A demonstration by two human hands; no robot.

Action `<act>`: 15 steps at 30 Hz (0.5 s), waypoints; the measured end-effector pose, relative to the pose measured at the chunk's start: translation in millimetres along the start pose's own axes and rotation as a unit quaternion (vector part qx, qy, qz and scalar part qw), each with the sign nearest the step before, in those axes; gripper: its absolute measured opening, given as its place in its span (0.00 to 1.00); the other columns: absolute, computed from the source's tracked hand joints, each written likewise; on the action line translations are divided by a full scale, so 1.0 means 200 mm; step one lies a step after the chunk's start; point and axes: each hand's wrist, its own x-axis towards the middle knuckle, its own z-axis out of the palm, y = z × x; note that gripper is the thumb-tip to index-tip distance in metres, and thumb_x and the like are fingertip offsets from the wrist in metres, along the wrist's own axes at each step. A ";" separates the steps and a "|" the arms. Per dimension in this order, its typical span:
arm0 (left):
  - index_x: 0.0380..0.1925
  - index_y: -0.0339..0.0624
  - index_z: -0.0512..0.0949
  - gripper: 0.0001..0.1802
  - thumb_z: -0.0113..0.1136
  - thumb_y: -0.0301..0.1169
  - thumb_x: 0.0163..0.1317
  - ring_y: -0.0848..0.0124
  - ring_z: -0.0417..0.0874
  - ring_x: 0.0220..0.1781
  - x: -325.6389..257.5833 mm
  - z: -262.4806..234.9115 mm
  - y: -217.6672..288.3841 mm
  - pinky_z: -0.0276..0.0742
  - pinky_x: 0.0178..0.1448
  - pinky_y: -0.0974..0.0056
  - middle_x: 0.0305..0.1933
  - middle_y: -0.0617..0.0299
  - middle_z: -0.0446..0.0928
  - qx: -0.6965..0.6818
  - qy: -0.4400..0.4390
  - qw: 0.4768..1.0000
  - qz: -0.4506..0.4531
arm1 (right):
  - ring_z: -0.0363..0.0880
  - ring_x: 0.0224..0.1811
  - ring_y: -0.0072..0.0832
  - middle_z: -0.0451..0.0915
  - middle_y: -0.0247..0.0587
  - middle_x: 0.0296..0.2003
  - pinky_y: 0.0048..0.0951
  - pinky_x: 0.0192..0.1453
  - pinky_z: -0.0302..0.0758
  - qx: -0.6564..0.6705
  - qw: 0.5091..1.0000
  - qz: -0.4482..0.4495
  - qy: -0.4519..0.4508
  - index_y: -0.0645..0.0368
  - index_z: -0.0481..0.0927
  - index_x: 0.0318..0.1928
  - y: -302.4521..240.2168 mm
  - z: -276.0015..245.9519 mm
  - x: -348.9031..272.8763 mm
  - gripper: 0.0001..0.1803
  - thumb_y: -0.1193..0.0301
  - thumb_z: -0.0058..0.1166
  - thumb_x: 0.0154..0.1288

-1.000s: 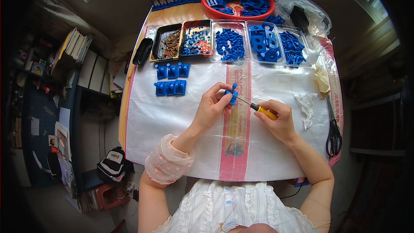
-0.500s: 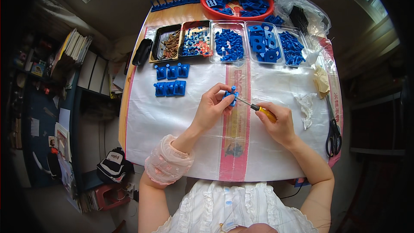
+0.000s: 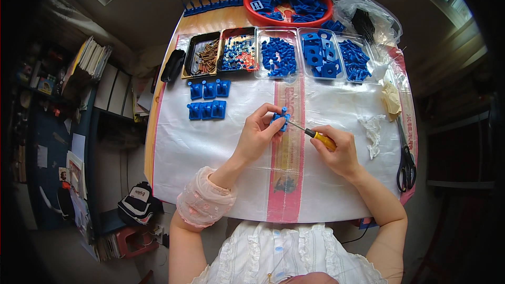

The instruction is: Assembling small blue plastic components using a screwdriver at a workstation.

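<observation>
Between its thumb and fingers, my left hand (image 3: 259,132) pinches a small blue plastic part (image 3: 280,121) with a peg standing up from it. My right hand (image 3: 339,150) is wrapped round the yellow and black handle of a screwdriver (image 3: 322,140). The screwdriver's thin shaft points left and its tip meets the side of the blue part; the exact contact is too small to make out. Both hands are above the middle of the white sheet (image 3: 226,150). To the left lie two short rows of similar blue assemblies (image 3: 209,99).
Along the back stand trays of screws (image 3: 206,55), nuts (image 3: 238,52), small blue pieces (image 3: 279,57), blue plates (image 3: 321,55) and blue pegs (image 3: 357,60). A red basin (image 3: 252,14) of blue parts is behind them. At right lie scissors (image 3: 406,168) and crumpled paper (image 3: 373,134).
My right hand has shifted very slightly left with the screwdriver. The left hand keeps its pinch on the blue part, and the whole view has tilted a little.
</observation>
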 end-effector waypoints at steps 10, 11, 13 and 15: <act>0.50 0.37 0.78 0.11 0.63 0.31 0.74 0.80 0.82 0.29 0.00 0.01 0.02 0.79 0.33 0.74 0.33 0.62 0.84 0.008 0.009 1.000 -0.011 | 0.87 0.28 0.35 0.88 0.41 0.32 0.33 0.32 0.79 -0.112 0.991 -0.075 0.023 0.57 0.85 0.45 0.01 0.01 -0.02 0.13 0.71 0.71 0.61; 0.50 0.37 0.77 0.11 0.63 0.30 0.74 0.80 0.82 0.29 0.00 0.01 0.03 0.79 0.33 0.74 0.33 0.62 0.84 0.007 0.010 1.000 -0.012 | 0.87 0.29 0.35 0.88 0.41 0.33 0.33 0.32 0.79 -0.127 0.989 -0.077 0.020 0.57 0.85 0.45 0.00 0.01 -0.02 0.13 0.71 0.71 0.61; 0.50 0.37 0.77 0.11 0.63 0.30 0.74 0.80 0.82 0.29 0.00 0.00 0.02 0.79 0.33 0.74 0.33 0.62 0.84 0.005 0.013 1.000 -0.016 | 0.87 0.29 0.35 0.88 0.41 0.33 0.33 0.32 0.79 -0.147 0.986 -0.076 0.019 0.57 0.86 0.45 -0.01 0.01 -0.02 0.13 0.71 0.71 0.61; 0.51 0.37 0.77 0.11 0.62 0.30 0.74 0.79 0.83 0.29 0.00 0.00 0.02 0.80 0.34 0.73 0.35 0.61 0.84 0.006 0.010 1.000 -0.020 | 0.87 0.28 0.33 0.88 0.41 0.32 0.32 0.31 0.78 -0.126 0.989 -0.066 0.025 0.57 0.86 0.46 0.00 0.01 -0.01 0.13 0.71 0.71 0.61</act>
